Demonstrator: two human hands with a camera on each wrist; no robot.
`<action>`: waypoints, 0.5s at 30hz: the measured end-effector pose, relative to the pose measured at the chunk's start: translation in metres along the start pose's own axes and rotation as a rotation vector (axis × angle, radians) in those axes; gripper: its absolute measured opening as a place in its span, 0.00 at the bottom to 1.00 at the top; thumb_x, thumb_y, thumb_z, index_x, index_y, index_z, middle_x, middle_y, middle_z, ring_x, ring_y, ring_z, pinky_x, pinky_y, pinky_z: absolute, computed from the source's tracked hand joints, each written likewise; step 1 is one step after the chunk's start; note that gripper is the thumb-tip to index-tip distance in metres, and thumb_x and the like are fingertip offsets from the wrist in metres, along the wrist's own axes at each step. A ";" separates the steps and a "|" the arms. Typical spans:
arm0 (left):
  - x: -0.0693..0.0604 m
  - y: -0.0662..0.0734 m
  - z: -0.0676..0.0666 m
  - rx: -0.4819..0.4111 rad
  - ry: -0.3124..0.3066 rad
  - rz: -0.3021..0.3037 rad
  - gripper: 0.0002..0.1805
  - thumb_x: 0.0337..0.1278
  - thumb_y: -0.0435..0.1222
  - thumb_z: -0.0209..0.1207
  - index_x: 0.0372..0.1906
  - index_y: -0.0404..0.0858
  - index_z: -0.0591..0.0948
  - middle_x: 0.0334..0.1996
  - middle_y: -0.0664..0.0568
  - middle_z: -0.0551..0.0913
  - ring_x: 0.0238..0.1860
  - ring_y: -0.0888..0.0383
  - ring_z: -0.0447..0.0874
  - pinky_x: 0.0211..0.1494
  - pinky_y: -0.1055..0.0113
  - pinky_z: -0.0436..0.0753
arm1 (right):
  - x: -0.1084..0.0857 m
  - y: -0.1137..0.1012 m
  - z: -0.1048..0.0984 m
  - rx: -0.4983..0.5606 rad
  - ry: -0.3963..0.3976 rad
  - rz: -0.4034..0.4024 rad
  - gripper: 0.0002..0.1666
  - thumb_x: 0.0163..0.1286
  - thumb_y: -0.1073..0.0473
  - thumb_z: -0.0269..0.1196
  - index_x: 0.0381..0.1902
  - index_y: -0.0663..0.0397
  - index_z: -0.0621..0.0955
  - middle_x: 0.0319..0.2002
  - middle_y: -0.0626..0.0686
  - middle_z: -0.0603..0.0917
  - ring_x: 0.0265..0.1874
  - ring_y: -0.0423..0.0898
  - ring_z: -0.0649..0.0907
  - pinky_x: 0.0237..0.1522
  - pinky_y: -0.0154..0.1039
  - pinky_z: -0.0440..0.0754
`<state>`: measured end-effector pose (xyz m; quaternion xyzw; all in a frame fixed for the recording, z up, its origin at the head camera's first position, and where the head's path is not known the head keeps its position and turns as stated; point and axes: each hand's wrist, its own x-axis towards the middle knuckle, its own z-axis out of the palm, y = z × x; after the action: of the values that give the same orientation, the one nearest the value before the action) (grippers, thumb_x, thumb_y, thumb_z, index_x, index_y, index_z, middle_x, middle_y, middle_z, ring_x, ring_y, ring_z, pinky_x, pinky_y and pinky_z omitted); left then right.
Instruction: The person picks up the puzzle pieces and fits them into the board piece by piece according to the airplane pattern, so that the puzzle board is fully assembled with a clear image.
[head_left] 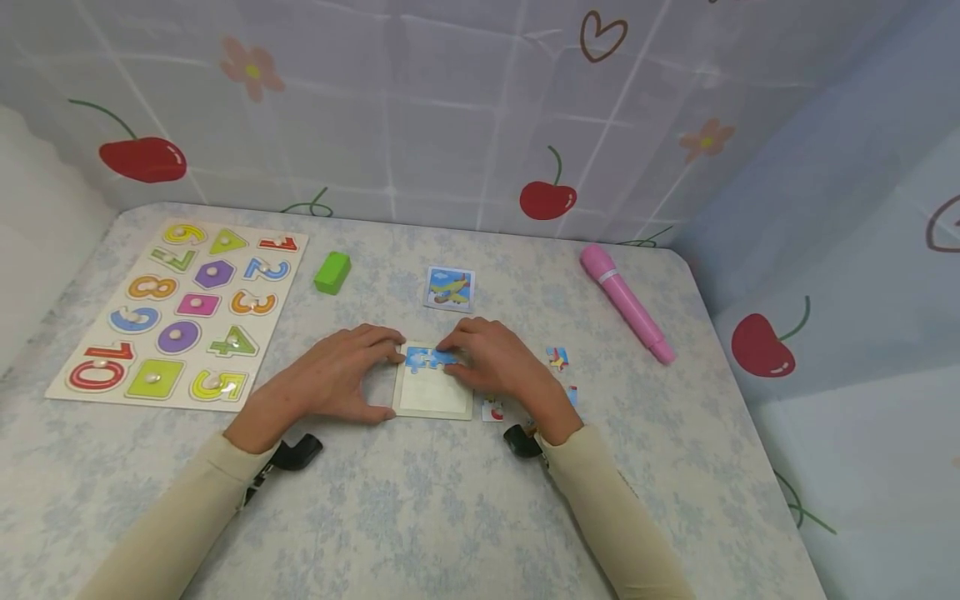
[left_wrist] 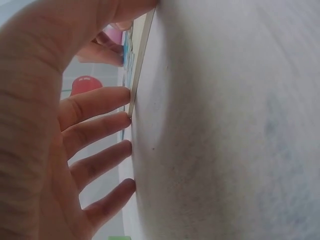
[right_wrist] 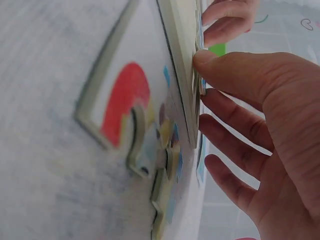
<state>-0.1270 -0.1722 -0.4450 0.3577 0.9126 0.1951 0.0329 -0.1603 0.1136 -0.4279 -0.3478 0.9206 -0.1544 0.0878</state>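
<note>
A square puzzle board [head_left: 435,398] with a pale raised rim lies in the middle of the table, joined blue puzzle pieces [head_left: 420,359] along its far side. My left hand [head_left: 337,372] is spread at the board's left edge, thumb by the near corner and fingertips by the far one. In the right wrist view, thumb and forefinger of my right hand [right_wrist: 250,120] pinch a puzzle piece [right_wrist: 203,86] at the board's rim; the head view shows this hand [head_left: 491,357] over the far right corner. Loose puzzle pieces [head_left: 557,358] lie to the right, some partly hidden by the right wrist.
A plane picture card [head_left: 450,289] lies beyond the board. At left are a number-and-shape board [head_left: 176,312] with knobbed pieces and a green block [head_left: 332,272]. A pink toy microphone [head_left: 628,304] lies at right. A patterned curtain [head_left: 450,108] hangs behind the table.
</note>
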 end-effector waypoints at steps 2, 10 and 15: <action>0.000 0.000 0.000 0.001 0.001 0.000 0.41 0.44 0.59 0.80 0.62 0.41 0.86 0.71 0.49 0.77 0.69 0.48 0.76 0.65 0.44 0.79 | 0.000 -0.001 0.001 0.002 0.002 -0.002 0.18 0.73 0.52 0.74 0.58 0.46 0.90 0.53 0.48 0.87 0.51 0.47 0.85 0.55 0.45 0.83; -0.001 -0.004 0.000 -0.028 -0.007 0.003 0.40 0.48 0.60 0.80 0.63 0.42 0.86 0.72 0.50 0.76 0.71 0.47 0.75 0.68 0.43 0.78 | 0.001 -0.002 0.004 0.001 0.028 -0.042 0.14 0.73 0.54 0.74 0.55 0.45 0.92 0.52 0.48 0.87 0.50 0.47 0.85 0.53 0.44 0.83; -0.001 -0.006 0.000 -0.033 -0.004 0.018 0.40 0.49 0.61 0.79 0.63 0.44 0.85 0.72 0.51 0.77 0.72 0.47 0.75 0.68 0.44 0.78 | 0.001 -0.002 0.005 0.001 0.036 -0.042 0.13 0.74 0.54 0.73 0.55 0.45 0.92 0.52 0.48 0.86 0.49 0.48 0.85 0.51 0.44 0.83</action>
<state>-0.1297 -0.1771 -0.4476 0.3658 0.9059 0.2096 0.0388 -0.1584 0.1105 -0.4319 -0.3642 0.9144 -0.1629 0.0682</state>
